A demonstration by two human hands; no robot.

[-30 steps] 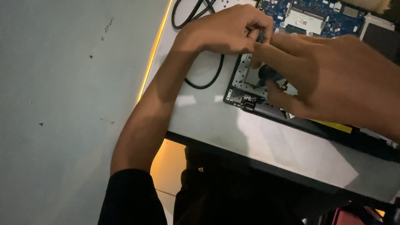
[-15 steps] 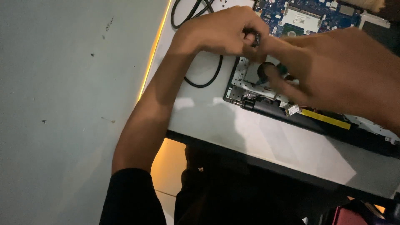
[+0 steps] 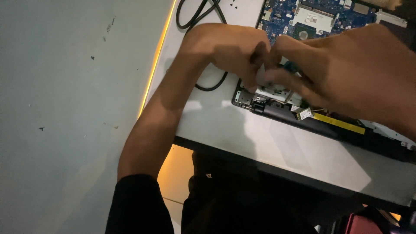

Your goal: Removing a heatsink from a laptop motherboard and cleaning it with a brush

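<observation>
- Head view looks down at an opened laptop (image 3: 333, 125) lying on a white table (image 3: 260, 143), bottom cover off, taking up the upper right of the frame
- The blue circuit board (image 3: 303, 17) shows along the top edge, right of centre, with a pale sticker and a small dark chip on it
- The left hand (image 3: 229, 52) comes in from the lower left, forearm running diagonally up across the table edge; its fingers are curled in tight at the near left corner of the laptop, upper centre of the frame
- The right hand (image 3: 351, 73) reaches in from the right edge and covers a big chunk of the laptop; its fingers are bunched and pointing left, meeting the left hand's fingertips
- Both hands look pressed together on some small part there, but what exactly they're pinching is hidden, so can't tell
- Just below the hands sits the dark hinge (image 3: 260, 106), and right of it a yellow strip (image 3: 338, 123) along the laptop's near edge
- A black cable (image 3: 203, 13) loops at the top, left of the board, and passes under the left wrist
- The table edge glows yellow (image 3: 156, 65) against the grey floor (image 3: 65, 108) on the left
</observation>
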